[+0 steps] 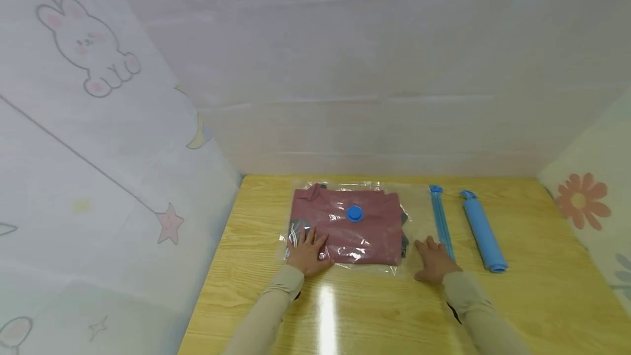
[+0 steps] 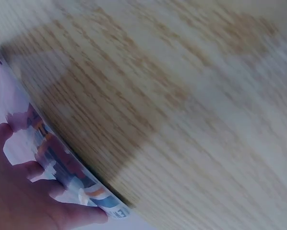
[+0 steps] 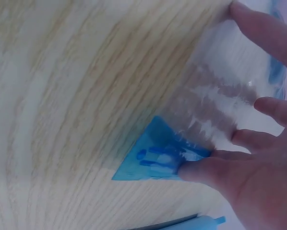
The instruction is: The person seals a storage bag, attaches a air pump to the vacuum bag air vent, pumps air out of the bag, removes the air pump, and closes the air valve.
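A clear vacuum storage bag point(image 1: 418, 210) lies flat on the table, with a folded dark red garment point(image 1: 340, 234) inside and darker cloth peeking out around it. Its round blue valve point(image 1: 355, 213) faces up, and a blue zip strip point(image 1: 439, 212) runs along the right end. With fingers spread, my left hand point(image 1: 308, 256) rests on the bag's near left corner. My right hand point(image 1: 435, 263) touches the near right part by the strip, fingers apart. In the right wrist view, a fingertip meets the bag's blue corner point(image 3: 150, 158).
A blue hand pump point(image 1: 483, 234) lies right of the bag, slanting toward me. The wooden table point(image 1: 246, 289) meets a pale curtain-like backdrop point(image 1: 345, 70) at the back and printed sheets point(image 1: 98, 179) at the sides.
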`<state>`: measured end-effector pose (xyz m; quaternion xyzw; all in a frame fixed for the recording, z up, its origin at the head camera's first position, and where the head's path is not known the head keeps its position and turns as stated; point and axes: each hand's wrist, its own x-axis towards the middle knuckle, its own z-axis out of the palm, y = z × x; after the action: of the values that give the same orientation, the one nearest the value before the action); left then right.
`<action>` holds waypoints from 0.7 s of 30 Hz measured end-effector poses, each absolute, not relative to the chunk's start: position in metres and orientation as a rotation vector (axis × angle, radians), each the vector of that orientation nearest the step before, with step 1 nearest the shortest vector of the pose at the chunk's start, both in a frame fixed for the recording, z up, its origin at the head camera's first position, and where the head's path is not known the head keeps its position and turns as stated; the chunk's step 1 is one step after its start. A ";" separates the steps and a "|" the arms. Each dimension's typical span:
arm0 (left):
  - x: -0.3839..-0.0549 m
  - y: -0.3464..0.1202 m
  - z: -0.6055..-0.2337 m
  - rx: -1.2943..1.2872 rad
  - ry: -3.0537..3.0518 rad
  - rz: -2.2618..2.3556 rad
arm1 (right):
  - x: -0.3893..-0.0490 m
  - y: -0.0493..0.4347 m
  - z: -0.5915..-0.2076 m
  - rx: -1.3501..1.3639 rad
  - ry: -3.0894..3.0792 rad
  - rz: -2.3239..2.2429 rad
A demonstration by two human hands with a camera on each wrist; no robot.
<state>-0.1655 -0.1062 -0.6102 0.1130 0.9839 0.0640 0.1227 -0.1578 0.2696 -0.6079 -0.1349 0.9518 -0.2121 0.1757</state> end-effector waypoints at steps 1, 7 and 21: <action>-0.166 -0.105 -0.610 0.327 2.866 0.194 | -0.158 0.271 -0.608 -0.380 2.690 -0.608; -0.169 -0.104 -0.604 0.298 2.850 0.234 | -0.160 0.272 -0.607 -0.361 2.676 -0.657; -0.170 -0.106 -0.614 0.297 2.888 0.253 | -0.156 0.274 -0.608 -0.393 2.675 -0.577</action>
<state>-0.1701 -0.1063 -0.6142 0.1012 0.9846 0.0862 0.1135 -0.1564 0.2740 -0.6084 -0.1397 0.9505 -0.2051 0.1872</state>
